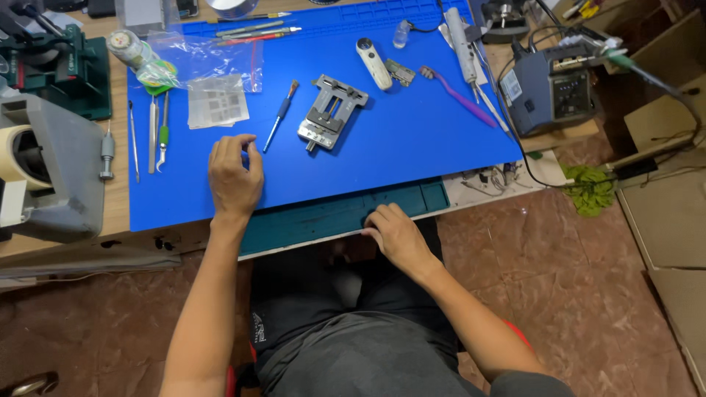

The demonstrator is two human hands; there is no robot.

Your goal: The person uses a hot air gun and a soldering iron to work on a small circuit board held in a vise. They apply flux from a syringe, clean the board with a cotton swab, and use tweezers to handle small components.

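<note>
Left hand [234, 179]: rested on flat blue rubber mat [382, 140], fingers loosely curled, nothing held.
Right hand [397, 234]: laid flat on dark teal tray edge [323, 218], nothing gripped.

The left hand [234, 176] lies palm down, so whatever may be under its fingers is hidden. The right hand [393, 231] covers part of the dark green tray [331, 217] at the near edge of the tabletop [118, 198]. The grey machine [44, 173] at the left edge is cut off by the picture. The marks on the small clear sheets [215, 101] are too small to tell.
</note>
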